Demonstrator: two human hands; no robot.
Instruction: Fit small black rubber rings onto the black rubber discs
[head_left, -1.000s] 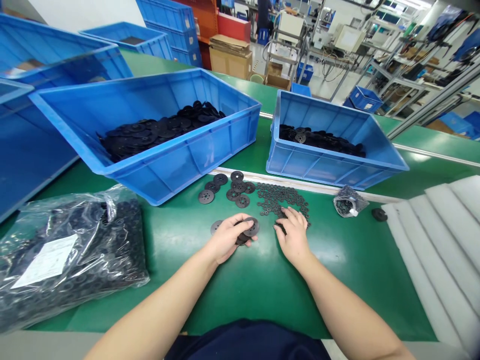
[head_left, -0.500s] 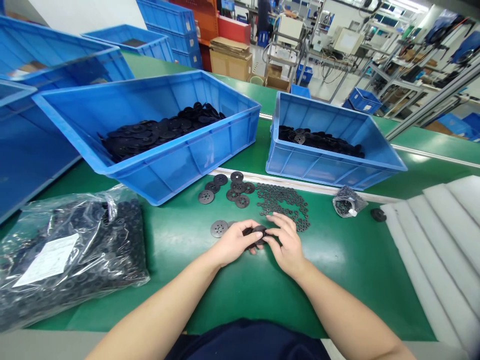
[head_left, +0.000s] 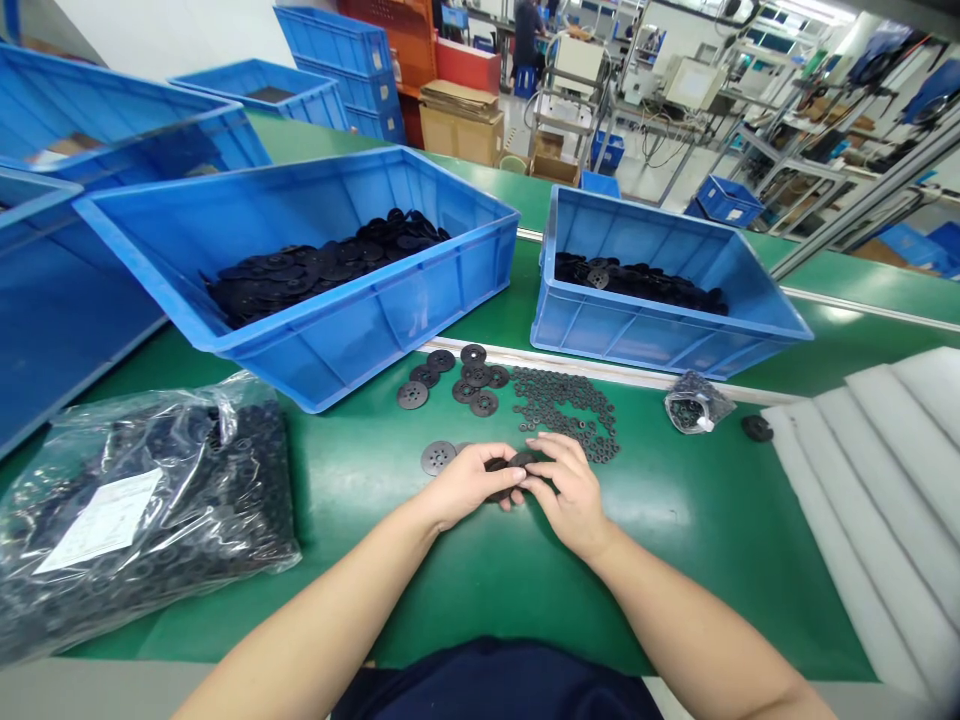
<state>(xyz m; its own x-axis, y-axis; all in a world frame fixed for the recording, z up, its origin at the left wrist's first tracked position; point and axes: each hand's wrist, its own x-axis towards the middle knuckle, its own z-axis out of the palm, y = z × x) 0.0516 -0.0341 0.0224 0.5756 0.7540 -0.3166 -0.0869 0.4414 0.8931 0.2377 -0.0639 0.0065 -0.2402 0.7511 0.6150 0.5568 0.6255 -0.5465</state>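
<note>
My left hand (head_left: 471, 488) is closed around a black disc (head_left: 498, 466), its thumb lying across the top. From the other side, my right hand (head_left: 568, 492) grips at the same place, its thumb and fingers meeting on the dark round part (head_left: 523, 459). Fingers cover much of it, and I cannot tell whether it is one piece or several. A flat black disc with holes (head_left: 437, 458) lies on the green table just beyond my left hand. Several more discs (head_left: 475, 374) form a loose group farther back. Small black rings (head_left: 562, 400) are spread beyond my right hand.
Two blue bins (head_left: 375, 310) (head_left: 660, 330) with black discs stand at the back. A clear bag of black parts (head_left: 187, 500) fills the left side. To the right are a small bag (head_left: 696, 403), a black round part (head_left: 757, 428) and white foam sheets (head_left: 862, 500).
My right fingers have shifted slightly left and closed in on the held disc. Both hands otherwise stay in place; the view has tilted a little.
</note>
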